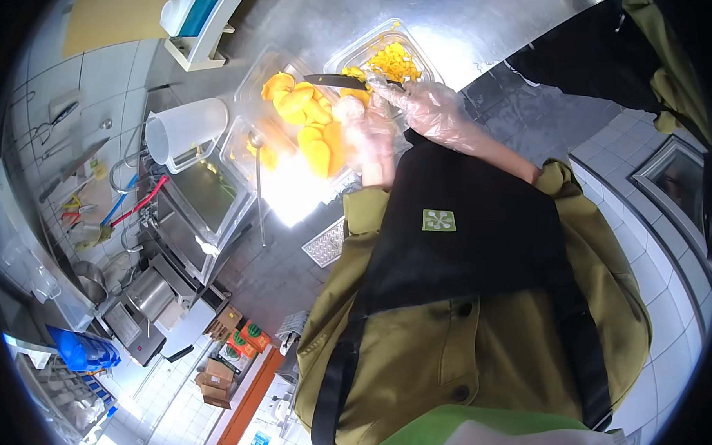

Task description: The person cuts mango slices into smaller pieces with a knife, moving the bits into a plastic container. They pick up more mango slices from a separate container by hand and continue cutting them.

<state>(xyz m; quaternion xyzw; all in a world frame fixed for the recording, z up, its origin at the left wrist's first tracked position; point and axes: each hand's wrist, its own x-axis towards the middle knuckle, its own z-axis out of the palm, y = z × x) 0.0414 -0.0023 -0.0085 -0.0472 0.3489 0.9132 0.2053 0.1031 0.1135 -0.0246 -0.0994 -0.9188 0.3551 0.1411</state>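
My right hand (430,110), in a clear plastic glove, is closed round the handle end of a dark-bladed knife (329,80). The blade points left across the orange slices. My left hand (362,132), also gloved, lies beside the blade against an orange piece (355,95); its fingers are partly lost in glare. Large orange slices (319,149) spread left of it. Behind my hands, a clear container (423,54) holds small chopped orange bits (395,62).
Another clear tub (232,152) with a long spoon (261,202) stands left, near a white translucent jug (186,130). A steel counter (475,30) extends beyond. Another person's dark clothing (593,53) shows at upper right.
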